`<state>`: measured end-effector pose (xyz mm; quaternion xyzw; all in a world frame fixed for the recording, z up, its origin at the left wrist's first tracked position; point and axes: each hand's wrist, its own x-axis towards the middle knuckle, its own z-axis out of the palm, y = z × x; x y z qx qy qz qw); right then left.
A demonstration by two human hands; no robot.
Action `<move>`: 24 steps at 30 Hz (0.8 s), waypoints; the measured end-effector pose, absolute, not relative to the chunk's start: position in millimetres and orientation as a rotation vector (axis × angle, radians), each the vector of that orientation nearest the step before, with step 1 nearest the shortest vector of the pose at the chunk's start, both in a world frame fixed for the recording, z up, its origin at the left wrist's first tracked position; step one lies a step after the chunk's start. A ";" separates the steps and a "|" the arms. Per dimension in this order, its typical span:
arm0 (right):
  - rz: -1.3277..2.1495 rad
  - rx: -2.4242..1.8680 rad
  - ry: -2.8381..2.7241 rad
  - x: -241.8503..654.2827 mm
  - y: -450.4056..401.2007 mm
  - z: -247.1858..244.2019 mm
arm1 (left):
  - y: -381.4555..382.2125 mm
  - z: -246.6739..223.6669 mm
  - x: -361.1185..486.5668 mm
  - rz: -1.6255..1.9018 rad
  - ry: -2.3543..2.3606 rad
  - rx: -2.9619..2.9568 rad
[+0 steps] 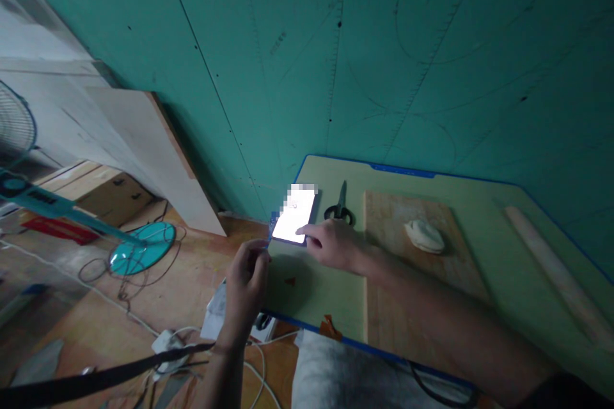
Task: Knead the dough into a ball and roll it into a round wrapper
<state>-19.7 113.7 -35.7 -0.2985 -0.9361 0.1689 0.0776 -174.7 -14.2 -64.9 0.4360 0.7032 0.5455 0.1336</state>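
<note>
A phone with a bright white screen (289, 220) lies at the left end of the green table. My right hand (336, 244) reaches over it, index finger stretched onto the lower part of the screen and the other fingers curled in. At the table's left edge, my left hand (249, 271) is held with bent fingers; whether anything is between them is hidden. Black-handled scissors (341, 206) lie just beyond my right hand. On the wooden board (398, 204) rests a lump of pale dough (425, 236).
A rolling pin (561, 268) lies on the table's right side. Small orange scraps (330, 327) are at the near edge. Left on the floor are a fan base (142, 248), cables, a power strip (170, 351) and a cardboard box (96, 195). A green wall (288, 77) rises behind.
</note>
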 end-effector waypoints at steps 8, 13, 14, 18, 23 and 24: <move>0.505 -0.889 -2.829 -20.4 118.0 -42.9 | -15.5 -67.1 -176.4 1.578 2.028 1.293; 0.450 -0.942 -2.828 -19.8 121.3 -42.7 | -15.2 -68.3 -177.8 1.574 2.041 1.306; 0.448 -0.932 -2.833 -19.6 121.1 -41.7 | -14.9 -68.7 -178.0 1.577 2.043 1.310; 0.432 -0.926 -2.829 -19.4 120.0 -35.1 | -12.4 -70.1 -177.4 1.597 2.042 1.295; 0.372 -0.989 -2.850 -23.5 120.1 -32.1 | -19.7 -57.6 -171.9 1.683 1.906 1.224; 0.360 -0.999 -2.851 -25.1 120.5 -33.1 | -25.8 -52.3 -170.7 1.694 1.800 1.208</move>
